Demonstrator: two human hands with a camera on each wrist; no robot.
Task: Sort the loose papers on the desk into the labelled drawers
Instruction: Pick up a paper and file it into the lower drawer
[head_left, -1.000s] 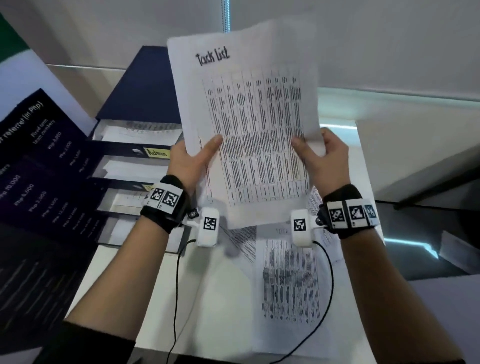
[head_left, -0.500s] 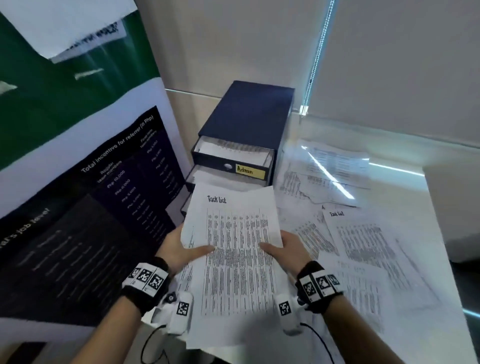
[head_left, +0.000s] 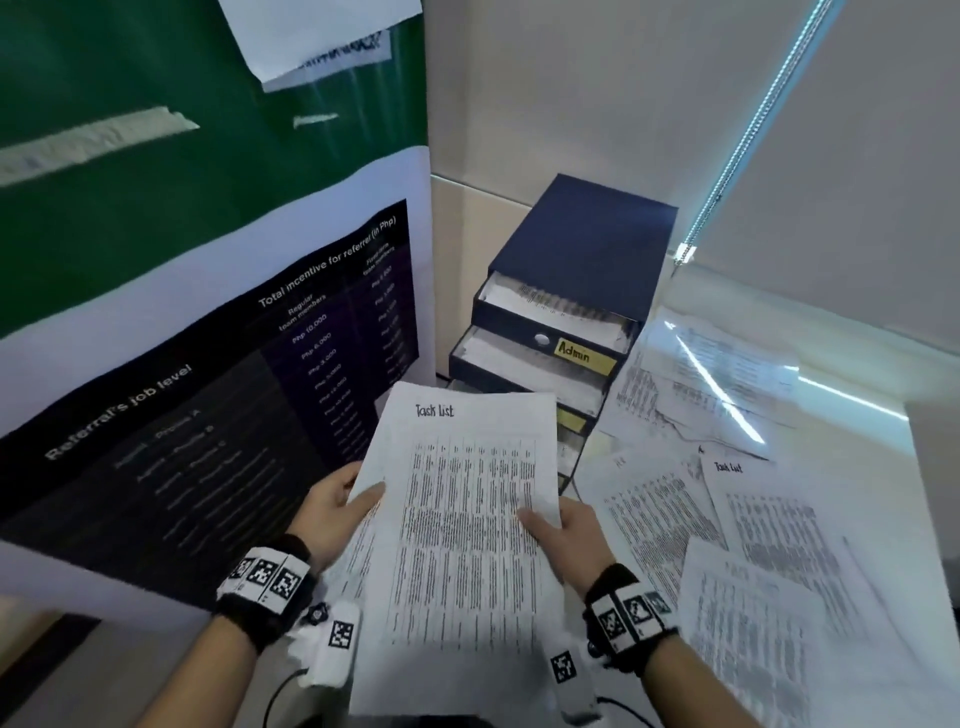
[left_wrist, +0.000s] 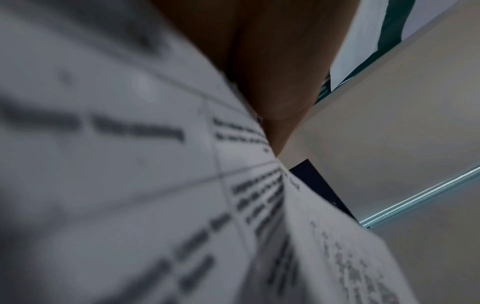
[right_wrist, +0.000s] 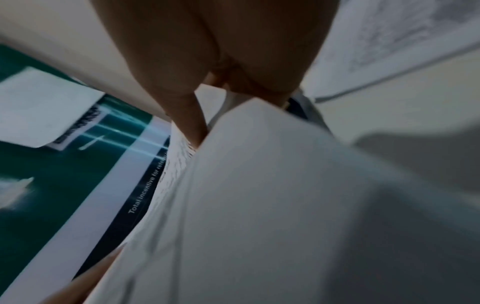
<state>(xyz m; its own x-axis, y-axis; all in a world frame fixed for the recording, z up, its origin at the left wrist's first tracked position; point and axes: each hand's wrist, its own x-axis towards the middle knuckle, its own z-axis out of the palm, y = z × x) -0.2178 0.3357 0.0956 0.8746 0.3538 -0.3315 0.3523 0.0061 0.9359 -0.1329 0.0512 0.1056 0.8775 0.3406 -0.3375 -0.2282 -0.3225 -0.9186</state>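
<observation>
A green and dark poster (head_left: 208, 312) leans left of a beige wall (head_left: 571, 104).

Matt white paper sheet (head_left: 462, 519)

A white sheet headed "Task List" (head_left: 457, 525), printed with a dense table, is held up off the desk, tilted, in front of the dark blue drawer unit (head_left: 566, 291). The unit stands at the desk's far left corner, its drawers pulled partly open; one carries a yellow "Admin" label (head_left: 582, 356). More printed papers (head_left: 737, 530) overlap across the desk's right side.
</observation>
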